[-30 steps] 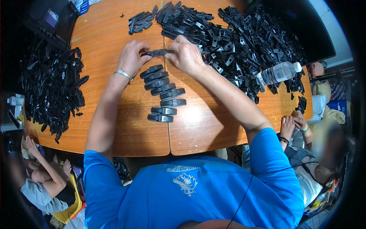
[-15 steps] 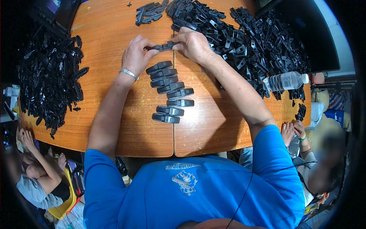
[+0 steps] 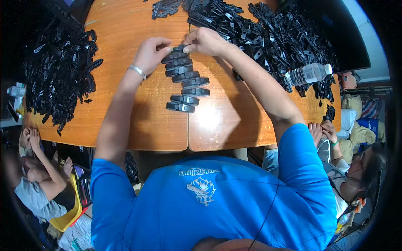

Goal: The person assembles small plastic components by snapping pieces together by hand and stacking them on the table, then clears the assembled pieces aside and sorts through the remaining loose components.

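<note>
My left hand [image 3: 153, 55] and my right hand [image 3: 205, 41] pinch a small black plastic piece [image 3: 180, 48] between them, one at each end. It is at the far end of a row, right against the last part there or touching it; I cannot tell which. The row of several black plastic parts [image 3: 185, 77] runs down the middle of the wooden table [image 3: 159, 134] toward me. These parts are short, rounded blocks, lying crosswise and slightly staggered. My fingertips partly hide the held piece.
A heap of black parts [image 3: 58, 75] covers the table's left side. Larger heaps of black parts [image 3: 268, 42] lie far right, with a clear plastic bottle [image 3: 307, 74] on its side there. Smaller pieces [image 3: 165, 8] lie at the far edge. Other people sit at both sides.
Both hands have brought the held piece closer to the far end of the row. The whole view has shifted, so the table and row appear higher in the picture.
</note>
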{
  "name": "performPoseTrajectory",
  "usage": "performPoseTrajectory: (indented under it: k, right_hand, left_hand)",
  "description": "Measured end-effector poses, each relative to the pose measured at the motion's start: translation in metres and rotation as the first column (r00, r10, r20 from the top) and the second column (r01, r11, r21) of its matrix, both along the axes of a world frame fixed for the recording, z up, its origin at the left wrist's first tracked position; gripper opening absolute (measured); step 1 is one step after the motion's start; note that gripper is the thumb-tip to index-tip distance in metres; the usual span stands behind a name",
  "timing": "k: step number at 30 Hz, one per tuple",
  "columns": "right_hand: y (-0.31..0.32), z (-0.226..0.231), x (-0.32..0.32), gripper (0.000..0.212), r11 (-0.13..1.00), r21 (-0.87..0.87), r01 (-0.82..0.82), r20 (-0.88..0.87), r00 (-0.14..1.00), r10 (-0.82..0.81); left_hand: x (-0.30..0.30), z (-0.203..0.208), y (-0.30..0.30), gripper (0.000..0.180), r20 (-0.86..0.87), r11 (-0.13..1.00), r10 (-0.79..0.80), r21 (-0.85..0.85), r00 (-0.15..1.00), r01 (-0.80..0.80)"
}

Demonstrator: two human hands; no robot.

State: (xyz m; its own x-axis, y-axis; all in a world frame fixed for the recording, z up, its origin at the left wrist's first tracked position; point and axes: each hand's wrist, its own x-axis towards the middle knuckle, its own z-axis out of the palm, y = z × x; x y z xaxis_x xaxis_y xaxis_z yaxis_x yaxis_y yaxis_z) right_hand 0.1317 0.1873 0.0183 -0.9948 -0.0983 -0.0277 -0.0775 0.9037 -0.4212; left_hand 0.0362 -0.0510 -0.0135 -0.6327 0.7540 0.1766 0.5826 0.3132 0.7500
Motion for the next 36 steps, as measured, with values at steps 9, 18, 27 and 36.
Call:
performPoseTrajectory:
  k: [9,18,27,36]
  right_hand:
    - [-0.067,-0.043,0.07,0.04,0.984,-0.157,0.081,-0.428,0.893,-0.142]
    - [-0.193,-0.048,0.086,0.032,0.938,-0.306,0.165,-0.48,0.824,-0.302]
    - [-0.396,-0.052,0.139,0.043,0.901,-0.369,-0.228,-0.447,0.893,0.043]
    - [-0.342,-0.034,0.155,0.033,0.762,-0.464,-0.452,-0.471,0.854,0.219]
  left_hand:
    - [0.189,0.03,-0.02,0.12,-0.326,0.955,0.149,-0.198,0.934,-0.222]
    - [0.197,0.015,-0.128,0.112,-0.391,0.952,0.164,-0.177,0.906,-0.249]
    - [0.269,0.03,-0.365,0.084,-0.484,0.86,0.251,-0.286,0.839,-0.422]
    - [0.263,0.014,-0.367,0.05,-0.518,0.82,0.511,0.053,0.687,-0.57]
